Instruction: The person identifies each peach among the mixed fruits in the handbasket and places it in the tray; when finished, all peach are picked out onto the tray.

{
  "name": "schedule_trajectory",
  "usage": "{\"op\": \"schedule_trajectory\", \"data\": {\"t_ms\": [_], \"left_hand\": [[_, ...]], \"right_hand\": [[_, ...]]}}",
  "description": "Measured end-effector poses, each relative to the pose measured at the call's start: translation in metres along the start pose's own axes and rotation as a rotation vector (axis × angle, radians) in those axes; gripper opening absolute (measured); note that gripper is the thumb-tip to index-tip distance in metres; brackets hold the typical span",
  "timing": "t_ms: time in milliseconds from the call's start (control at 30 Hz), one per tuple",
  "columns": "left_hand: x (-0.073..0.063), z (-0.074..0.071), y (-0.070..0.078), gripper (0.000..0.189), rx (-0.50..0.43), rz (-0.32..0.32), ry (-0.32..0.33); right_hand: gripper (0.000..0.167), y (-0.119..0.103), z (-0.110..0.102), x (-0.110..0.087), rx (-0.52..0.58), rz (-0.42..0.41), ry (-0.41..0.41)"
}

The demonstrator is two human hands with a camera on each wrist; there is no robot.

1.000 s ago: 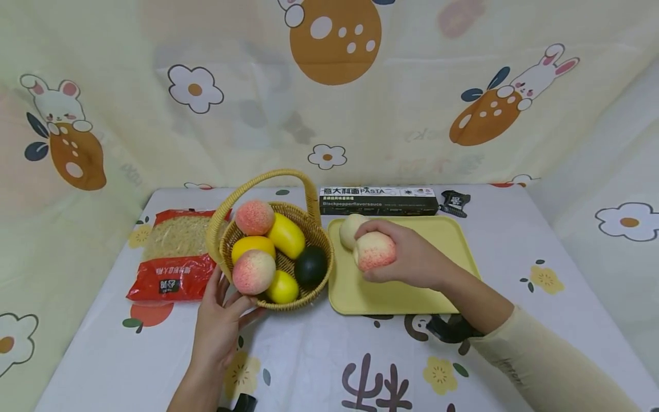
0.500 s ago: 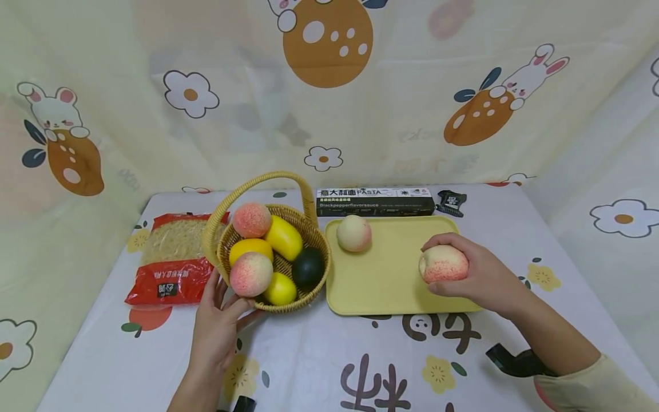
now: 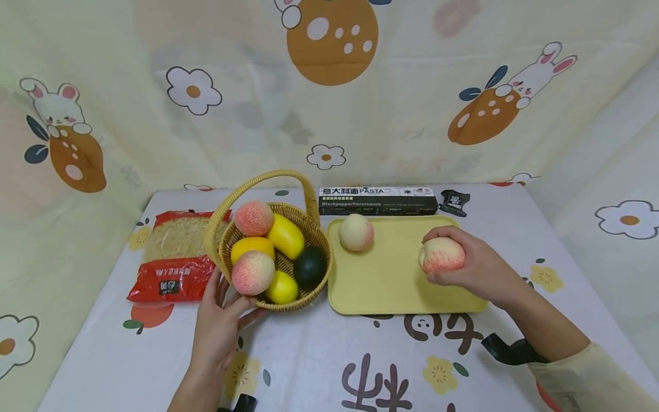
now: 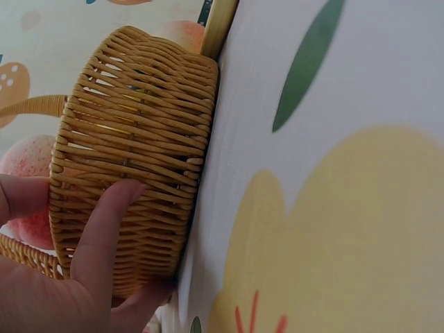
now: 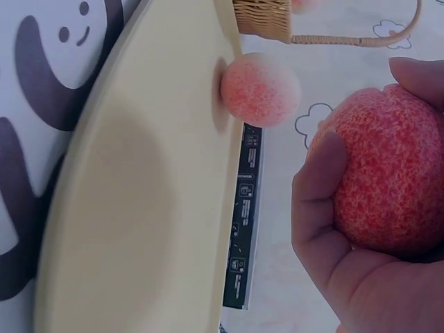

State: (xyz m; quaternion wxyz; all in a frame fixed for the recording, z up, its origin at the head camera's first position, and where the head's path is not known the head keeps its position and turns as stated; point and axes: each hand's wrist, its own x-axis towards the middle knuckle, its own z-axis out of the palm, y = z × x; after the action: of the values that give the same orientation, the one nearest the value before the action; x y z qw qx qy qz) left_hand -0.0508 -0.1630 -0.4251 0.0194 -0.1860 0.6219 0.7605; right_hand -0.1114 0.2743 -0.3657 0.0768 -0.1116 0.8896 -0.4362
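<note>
My right hand [image 3: 481, 266] grips a red-and-cream peach [image 3: 441, 255] above the right part of a yellow tray [image 3: 381, 289]; in the right wrist view the held peach [image 5: 395, 173] hangs clear of the tray. Another peach [image 3: 356, 233] lies at the tray's back left. At the near left side of a wicker basket [image 3: 290, 306], my left hand [image 3: 218, 329] rests with spread fingers on the woven wall [image 4: 139, 146]. Inside the basket are two peaches, a yellow mango-like fruit [image 3: 285, 236], another yellow fruit [image 3: 252, 248], a lemon [image 3: 282, 288] and a dark avocado [image 3: 310, 267].
A red-and-clear bag of pasta [image 3: 175, 257] lies left of the basket. Behind the tray stand a black pasta box [image 3: 378, 201] and a small black packet [image 3: 455, 202]. The basket's handle [image 3: 278, 173] arches above its far side. A patterned cloth backs the table.
My right hand has carried the held peach rightward, away from the peach left on the tray, and now hovers nearly still over the tray's right part. My left hand stays on the basket.
</note>
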Motion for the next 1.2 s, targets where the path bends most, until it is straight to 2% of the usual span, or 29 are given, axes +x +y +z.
{"op": "schedule_trajectory", "data": {"t_ms": [433,767,967,1200], "left_hand": [[0.000,0.001,0.001,0.103,0.008,0.000,-0.003],[0.000,0.000,0.000,0.102,0.008,0.011,-0.006],[0.001,0.000,0.000,0.104,0.011,-0.002,-0.003],[0.002,-0.001,0.000,0.104,0.011,-0.002,-0.001]], "right_hand": [[0.063,0.000,-0.003,0.058,-0.029,0.037,-0.050],[0.062,0.007,0.004,0.099,-0.122,0.068,-0.102],[0.060,0.014,0.011,0.114,-0.165,0.041,-0.129],[0.054,0.018,0.021,0.126,-0.279,-0.032,-0.140]]}}
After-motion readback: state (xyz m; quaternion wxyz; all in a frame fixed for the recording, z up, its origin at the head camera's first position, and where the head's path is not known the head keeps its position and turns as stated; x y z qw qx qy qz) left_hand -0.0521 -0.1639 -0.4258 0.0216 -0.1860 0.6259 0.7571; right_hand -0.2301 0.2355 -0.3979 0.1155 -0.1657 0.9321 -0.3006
